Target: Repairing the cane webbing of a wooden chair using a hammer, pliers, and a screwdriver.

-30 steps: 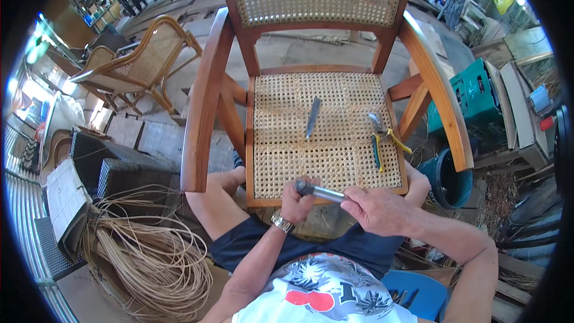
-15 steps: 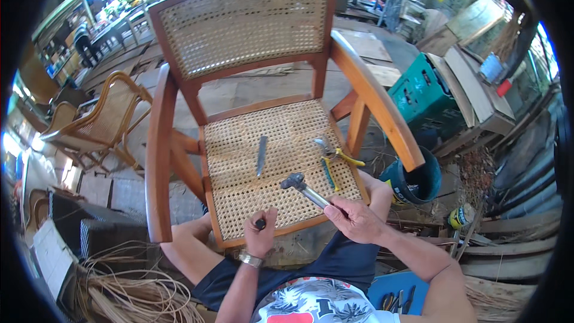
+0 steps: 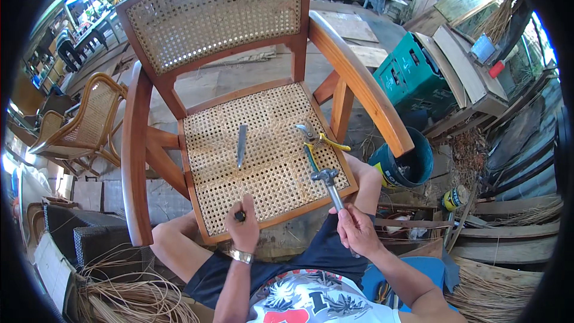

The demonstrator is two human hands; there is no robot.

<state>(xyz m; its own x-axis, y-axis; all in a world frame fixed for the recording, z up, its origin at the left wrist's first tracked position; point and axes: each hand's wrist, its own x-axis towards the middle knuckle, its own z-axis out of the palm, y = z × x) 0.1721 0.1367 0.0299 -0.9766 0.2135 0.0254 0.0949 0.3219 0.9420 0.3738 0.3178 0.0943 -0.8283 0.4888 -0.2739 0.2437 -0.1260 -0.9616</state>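
A wooden armchair [image 3: 154,76] with a woven cane seat [image 3: 220,191] stands in front of me, between my legs. My left hand [image 3: 244,231] is closed round a short black tool [image 3: 240,216] at the seat's near edge; the tool's far end is hidden. My right hand [image 3: 356,233] grips a steel hammer [image 3: 333,189], its head over the right part of the seat. On the seat lie a flat metal strip [image 3: 241,145] left of centre and shears [image 3: 317,143] with yellow-and-green handles, towards the right.
A rattan chair [image 3: 84,128] stands at left, cane bundles [image 3: 134,296] at lower left. At right are a green crate [image 3: 406,72], a dark bucket [image 3: 418,161], boards [image 3: 502,233] and a blue stool [image 3: 427,275]. A person [image 3: 67,48] stands far back at left.
My view has turned, shifting the chair leftward. The hammer has come away from my left hand to the right, its head swung round to point away from me.
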